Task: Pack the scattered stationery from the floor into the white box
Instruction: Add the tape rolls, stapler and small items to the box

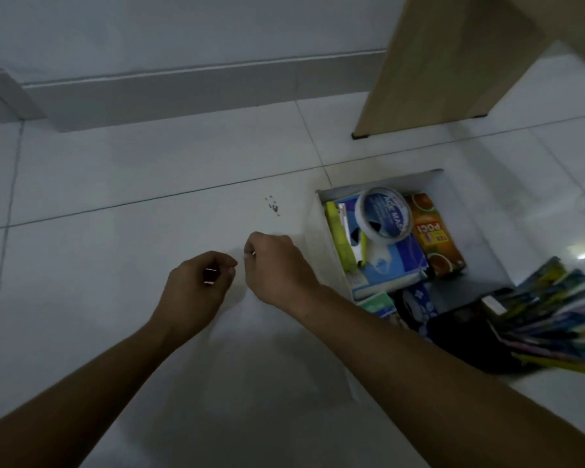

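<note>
The white box (321, 238) stands open on the tiled floor at the right. It holds a roll of tape (384, 214), an orange carton (436, 234), a yellow-green item (340, 238), a blue packet (397, 265) and a fan of coloured pens (561, 315). Just left of the box, my right hand (274, 265) is curled, its fingertips pinching something tiny over the floor. My left hand (196, 282) is close beside it, fingers curled round a small dark object (210, 275). Several small black bits (273, 207) lie on the tile beyond my hands.
A wooden furniture panel (446, 62) stands on the floor behind the box. A grey skirting board (183, 92) runs along the wall at the back. A black object (460, 332) lies at the box's near end under my right forearm.
</note>
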Tool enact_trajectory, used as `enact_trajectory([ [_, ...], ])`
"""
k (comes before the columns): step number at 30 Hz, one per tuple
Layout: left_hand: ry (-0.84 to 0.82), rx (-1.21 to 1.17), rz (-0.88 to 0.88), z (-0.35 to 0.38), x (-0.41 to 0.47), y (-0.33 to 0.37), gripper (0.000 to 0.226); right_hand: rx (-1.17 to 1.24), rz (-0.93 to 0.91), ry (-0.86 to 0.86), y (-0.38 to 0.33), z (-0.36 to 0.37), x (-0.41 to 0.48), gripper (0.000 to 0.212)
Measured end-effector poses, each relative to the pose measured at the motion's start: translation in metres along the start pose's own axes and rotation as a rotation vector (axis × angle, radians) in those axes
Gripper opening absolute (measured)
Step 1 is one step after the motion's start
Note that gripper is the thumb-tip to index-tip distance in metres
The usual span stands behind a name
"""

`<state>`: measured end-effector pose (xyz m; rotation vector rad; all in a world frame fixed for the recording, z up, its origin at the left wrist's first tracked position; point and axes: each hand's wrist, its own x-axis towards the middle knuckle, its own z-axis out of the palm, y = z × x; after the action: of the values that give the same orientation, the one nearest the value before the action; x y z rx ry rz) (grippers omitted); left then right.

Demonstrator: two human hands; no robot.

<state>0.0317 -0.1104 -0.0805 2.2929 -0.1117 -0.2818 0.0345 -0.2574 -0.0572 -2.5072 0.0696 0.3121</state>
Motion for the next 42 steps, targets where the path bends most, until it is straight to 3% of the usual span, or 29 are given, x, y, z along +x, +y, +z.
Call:
enact_trajectory([
  [8,-0.068,-0.246,0.253,0.012,-0.034,0.090,0.008,0.288,-0.094,0.362,0.027,-0.060,-0.085,0.012],
  [15,-0.198,-0.140,0.472,0.054,-0.052,0.131,0.011,0.336,0.061,0.452,0.088,-0.077,-0.147,0.011],
  [20,-0.291,0.190,0.590,0.074,-0.061,0.127,0.008,0.347,0.093,0.452,0.109,-0.065,-0.180,0.008],
  [23,-0.269,0.258,0.658,0.077,-0.066,0.121,0.010,0.322,0.104,0.452,0.117,-0.062,-0.195,0.007],
  [25,-0.205,0.224,0.613,0.080,-0.070,0.118,0.024,0.295,0.086,0.514,0.121,-0.063,-0.202,0.006],
  [27,-0.148,0.122,0.477,0.081,-0.074,0.115,0.053,0.246,0.054,0.614,0.126,-0.064,-0.210,0.005],
  [30,-0.187,-0.133,0.299,0.080,-0.080,0.114,0.078,0.174,0.051,0.784,0.137,-0.059,-0.227,0.008],
  [32,-0.292,-0.320,0.117,0.083,-0.083,0.115,0.079,0.155,0.148,0.861,0.142,-0.049,-0.237,0.007],
  [34,-0.384,-0.491,-0.042,0.086,-0.086,0.114,0.071,0.196,0.351,0.896,0.145,-0.037,-0.244,0.021],
  [36,-0.424,-0.516,-0.027,0.087,-0.084,0.114,0.059,0.378,0.509,0.852,0.144,-0.030,-0.247,0.045],
  [38,-0.425,-0.516,-0.027,0.085,-0.082,0.117,0.054,0.531,0.518,0.788,0.143,-0.028,-0.245,0.062],
  [42,-0.384,-0.513,-0.071,0.077,-0.077,0.113,0.056,0.496,0.481,0.715,0.140,-0.022,-0.239,0.083],
])
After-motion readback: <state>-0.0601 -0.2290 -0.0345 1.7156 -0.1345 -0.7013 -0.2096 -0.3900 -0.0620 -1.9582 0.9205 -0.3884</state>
